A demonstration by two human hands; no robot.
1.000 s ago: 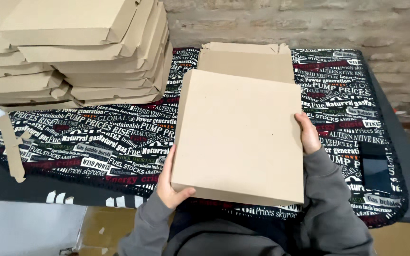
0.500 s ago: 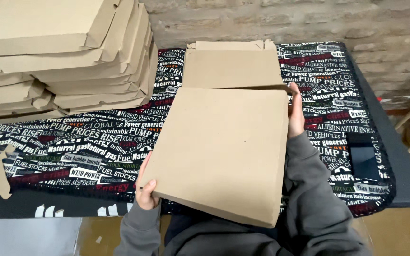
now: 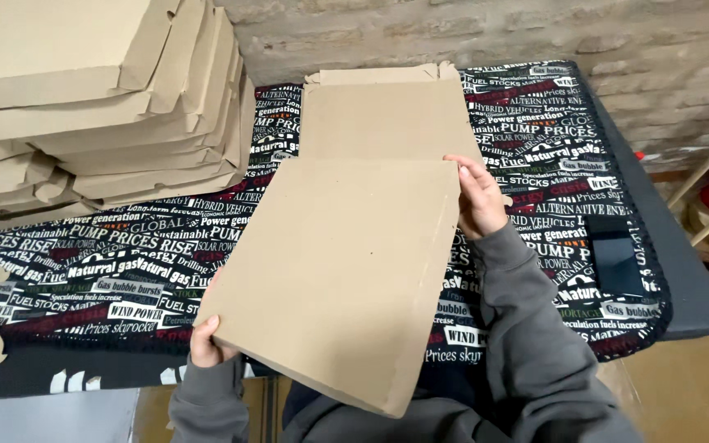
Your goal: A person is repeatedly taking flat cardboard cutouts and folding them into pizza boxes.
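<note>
Holding one flat brown cardboard box (image 3: pixel 342 275) over the table (image 3: pixel 683 287), I had it tilted toward me. My left hand (image 3: pixel 207 344) gripped its near corner, fingers curled tight. My right hand (image 3: pixel 478 197) pinched its far edge. One more flat box piece (image 3: pixel 383 111) lay on the printed cloth (image 3: pixel 125 262). One tall pile of folded boxes (image 3: pixel 92 90) stood at the left.

A stack of flat cardboard boxes (image 3: pixel 100 98) is sitting at the table's far left corner, on a black printed cloth (image 3: pixel 125 262) that is covering the table (image 3: pixel 691 287). A dark phone (image 3: pixel 617 262) is lying on the cloth near the right edge. A brick wall (image 3: pixel 535 29) is running behind
</note>
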